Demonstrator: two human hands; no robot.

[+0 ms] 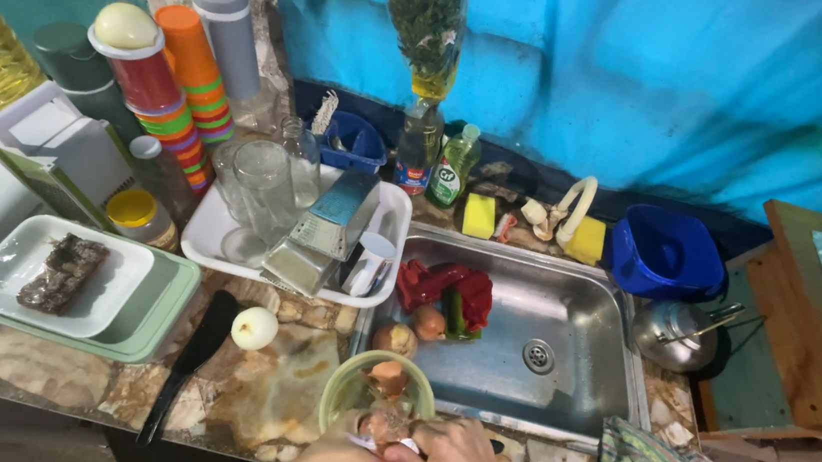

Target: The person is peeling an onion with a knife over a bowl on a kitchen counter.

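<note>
At the counter's front edge, both hands' fingers grip an onion (pixel 384 425) over a green bowl (pixel 346 388) beside the sink (pixel 563 321).

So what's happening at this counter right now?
A person stands at a stone counter beside a steel sink. Both hands are at the near edge: the left hand and right hand hold a partly peeled onion between them, just in front of a green bowl with onion scraps in it. One peeled white onion lies on the counter next to a black knife. Red peppers and more onions wait in the sink.
</note>
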